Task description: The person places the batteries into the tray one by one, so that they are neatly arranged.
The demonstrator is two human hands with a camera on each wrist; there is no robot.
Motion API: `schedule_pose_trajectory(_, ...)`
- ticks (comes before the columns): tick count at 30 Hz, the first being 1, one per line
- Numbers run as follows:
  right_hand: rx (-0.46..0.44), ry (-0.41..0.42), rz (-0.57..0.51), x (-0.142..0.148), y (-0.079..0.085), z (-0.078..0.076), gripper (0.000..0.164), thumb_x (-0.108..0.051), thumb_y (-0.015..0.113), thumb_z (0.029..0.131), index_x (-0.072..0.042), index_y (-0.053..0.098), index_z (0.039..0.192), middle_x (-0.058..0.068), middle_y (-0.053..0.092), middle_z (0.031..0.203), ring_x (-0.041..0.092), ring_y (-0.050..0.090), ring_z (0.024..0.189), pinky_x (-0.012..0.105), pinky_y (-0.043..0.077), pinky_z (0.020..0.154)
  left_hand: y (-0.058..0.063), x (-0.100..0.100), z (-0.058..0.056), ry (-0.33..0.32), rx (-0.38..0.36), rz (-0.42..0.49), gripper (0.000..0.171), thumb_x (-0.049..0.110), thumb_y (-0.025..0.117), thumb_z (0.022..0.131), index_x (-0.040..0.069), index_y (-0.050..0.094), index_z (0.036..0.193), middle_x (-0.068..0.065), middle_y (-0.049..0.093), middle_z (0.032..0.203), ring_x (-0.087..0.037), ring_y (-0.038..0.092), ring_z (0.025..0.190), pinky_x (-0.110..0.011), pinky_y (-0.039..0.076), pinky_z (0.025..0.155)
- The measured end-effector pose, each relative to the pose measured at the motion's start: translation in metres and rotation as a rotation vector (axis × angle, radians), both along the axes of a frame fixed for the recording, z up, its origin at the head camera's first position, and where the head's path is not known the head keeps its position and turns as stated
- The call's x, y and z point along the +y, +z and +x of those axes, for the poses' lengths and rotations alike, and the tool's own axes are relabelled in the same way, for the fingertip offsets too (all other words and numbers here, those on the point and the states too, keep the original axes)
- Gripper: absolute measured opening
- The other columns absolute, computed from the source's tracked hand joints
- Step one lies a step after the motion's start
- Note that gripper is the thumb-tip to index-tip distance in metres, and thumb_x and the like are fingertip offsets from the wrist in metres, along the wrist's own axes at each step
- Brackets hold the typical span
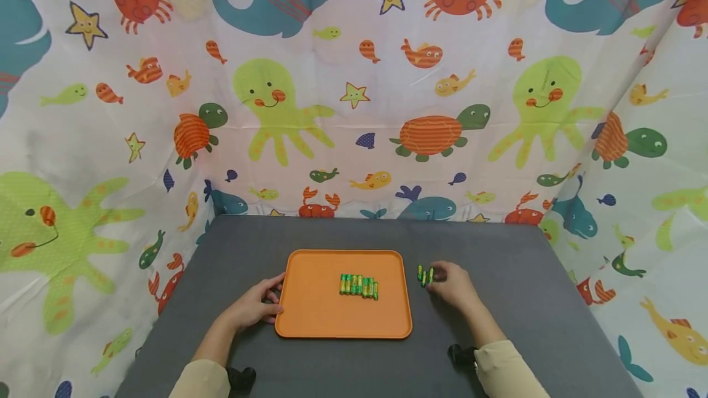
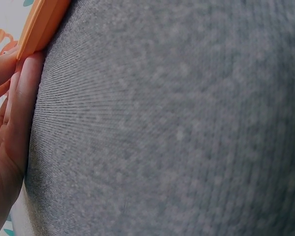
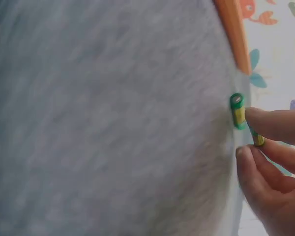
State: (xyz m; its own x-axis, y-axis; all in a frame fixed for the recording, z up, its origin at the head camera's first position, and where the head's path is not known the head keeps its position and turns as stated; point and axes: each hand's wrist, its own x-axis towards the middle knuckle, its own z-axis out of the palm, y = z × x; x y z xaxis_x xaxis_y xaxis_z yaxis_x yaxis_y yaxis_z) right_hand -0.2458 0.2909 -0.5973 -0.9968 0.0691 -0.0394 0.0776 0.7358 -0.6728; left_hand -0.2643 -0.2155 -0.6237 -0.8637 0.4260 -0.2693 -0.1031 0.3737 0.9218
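Note:
An orange tray (image 1: 343,323) lies on the grey table, bearing a row of several green-and-yellow batteries (image 1: 358,285). My left hand (image 1: 253,306) grips the tray's left edge; in the left wrist view, fingers (image 2: 27,93) reach to the underside of the orange rim (image 2: 42,29). Right of the tray, my right hand (image 1: 455,287) pinches a battery (image 3: 258,138) between thumb and fingers, which partly hide it. Close beside it, another battery (image 3: 237,112) stands out in the right wrist view. From the head, loose batteries (image 1: 421,275) show just left of the right fingertips.
The grey table (image 1: 354,370) reaches back to a white curtain (image 1: 354,189) printed with sea animals, which also hangs at both sides. Each wrist wears a black device, one by the left sleeve (image 1: 201,379) and one by the right sleeve (image 1: 506,367).

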Motion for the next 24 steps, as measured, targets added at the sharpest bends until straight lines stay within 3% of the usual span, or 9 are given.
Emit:
schedule_pose_trajectory(6,0.0,0.031,-0.139,-0.02,0.016,0.002,0.053,-0.007,0.081,0.082,0.001,0.064,0.132,0.014,0.074,0.104,0.023,0.072,0.09,0.036,0.06,0.071,-0.001,-0.001,-0.001,-0.003,-0.001,-0.007,0.089,0.008,0.077,0.088,0.016,0.027,0.161,-0.016,0.041,0.134,-0.026,0.053,0.095,-0.04,0.063,0.074)
schedule_pose_trajectory(10,-0.02,0.07,-0.166,-0.041,0.019,0.003,0.052,-0.007,0.081,0.082,-0.002,0.064,0.132,0.01,0.073,0.105,0.02,0.071,0.09,0.035,0.059,0.071,-0.001,0.0,-0.001,-0.005,-0.002,-0.01,0.089,0.008,0.077,0.088,0.016,0.027,0.161,-0.015,0.041,0.134,-0.025,0.054,0.096,-0.04,0.063,0.074)
schedule_pose_trajectory(19,-0.067,0.195,-0.169,-0.081,0.014,0.003,0.052,-0.003,0.081,0.081,0.0,0.065,0.13,0.011,0.071,0.108,0.023,0.07,0.094,0.035,0.061,0.071,0.001,0.0,0.0,0.004,-0.003,-0.008,0.088,0.008,0.077,0.088,0.017,0.029,0.161,-0.015,0.041,0.134,-0.026,0.054,0.096,-0.041,0.063,0.073)
schedule_pose_trajectory(24,-0.041,0.278,-0.103,-0.092,0.005,0.002,0.053,-0.001,0.082,0.079,0.003,0.065,0.129,0.011,0.071,0.102,0.022,0.068,0.09,0.036,0.06,0.073,0.0,0.0,0.0,-0.002,0.0,-0.004,0.088,0.008,0.077,0.088,0.018,0.028,0.161,-0.015,0.041,0.135,-0.026,0.054,0.096,-0.041,0.063,0.073)
